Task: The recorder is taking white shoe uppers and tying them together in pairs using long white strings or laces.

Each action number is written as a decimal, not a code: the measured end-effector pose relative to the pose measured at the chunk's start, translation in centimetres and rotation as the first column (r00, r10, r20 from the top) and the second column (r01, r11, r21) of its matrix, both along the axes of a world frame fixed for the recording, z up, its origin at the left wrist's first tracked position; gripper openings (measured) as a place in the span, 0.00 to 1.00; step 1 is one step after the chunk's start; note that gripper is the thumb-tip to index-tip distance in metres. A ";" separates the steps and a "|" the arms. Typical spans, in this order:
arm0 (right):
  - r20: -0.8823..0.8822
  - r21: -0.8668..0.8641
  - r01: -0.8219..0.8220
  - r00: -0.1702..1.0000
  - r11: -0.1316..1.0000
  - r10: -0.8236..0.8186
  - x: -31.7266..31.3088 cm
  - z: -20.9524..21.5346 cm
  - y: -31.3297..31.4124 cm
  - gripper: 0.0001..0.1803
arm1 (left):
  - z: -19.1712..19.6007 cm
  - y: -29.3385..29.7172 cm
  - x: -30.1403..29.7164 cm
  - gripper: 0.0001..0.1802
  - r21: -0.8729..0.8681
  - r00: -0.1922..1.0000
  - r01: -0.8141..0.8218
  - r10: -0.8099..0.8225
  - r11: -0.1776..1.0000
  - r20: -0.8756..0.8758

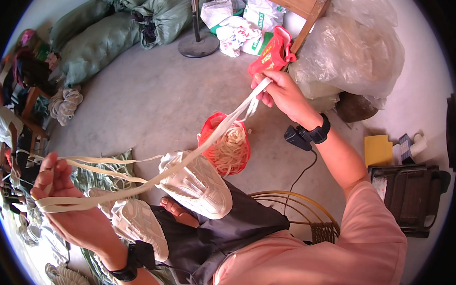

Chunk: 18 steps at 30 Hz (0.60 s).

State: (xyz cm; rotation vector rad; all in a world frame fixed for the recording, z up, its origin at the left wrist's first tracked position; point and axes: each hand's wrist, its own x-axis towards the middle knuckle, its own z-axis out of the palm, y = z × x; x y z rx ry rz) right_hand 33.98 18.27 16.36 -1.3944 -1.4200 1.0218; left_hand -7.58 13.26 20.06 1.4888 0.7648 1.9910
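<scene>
A long cream shoelace (188, 160) stretches across my lap between my two hands. At its upper right, my right hand (281, 88) is closed, pinching the gathered lace between thumb and fingers. My left hand (77, 218), at the lower left, has curled fingers with the lace looped around it; more strands run past it. One white sneaker (197, 186) rests on my dark-trousered thigh, beneath the taut lace. Beside it to the left lies another white sneaker (138, 223). Just beyond the shoes, a red plastic basket (204, 125) holds a tangle of pale laces.
Green woven sacks (101, 44) lie at the far left, near a black round stand base (198, 46). A red bag (272, 53) and a big clear plastic bag (348, 48) are at the far right. Bundled shoes (66, 105) sit left. A cable (302, 175) crosses the floor beside a wicker chair (324, 229).
</scene>
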 end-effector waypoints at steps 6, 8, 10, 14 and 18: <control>-0.028 -0.123 0.027 0.999 0.992 -0.031 1.7 -3.1 1.0 0.10 | 1.6 0.1 -3.0 0.23 0.000 0.989 -0.131 0.131 0.991 -0.063; -0.005 -0.147 0.017 1.000 0.989 -0.018 1.7 -3.4 1.3 0.09 | 2.0 -0.2 -4.5 0.22 -0.001 0.981 -0.189 0.188 0.982 -0.048; 0.055 -0.175 -0.135 0.988 0.975 0.146 2.2 -3.9 1.8 0.08 | 2.5 -0.6 -5.9 0.22 -0.027 0.972 -0.233 0.232 0.972 -0.040; 0.077 -0.171 -0.208 0.972 0.963 0.224 2.3 -4.2 1.7 0.11 | 2.7 -0.1 -8.0 0.22 -0.053 0.938 -0.346 0.345 0.937 -0.022; 0.167 -0.256 -0.404 0.877 0.878 0.452 2.9 -4.4 1.3 0.12 | 3.5 0.3 -10.1 0.22 -0.126 0.909 -0.415 0.416 0.901 -0.021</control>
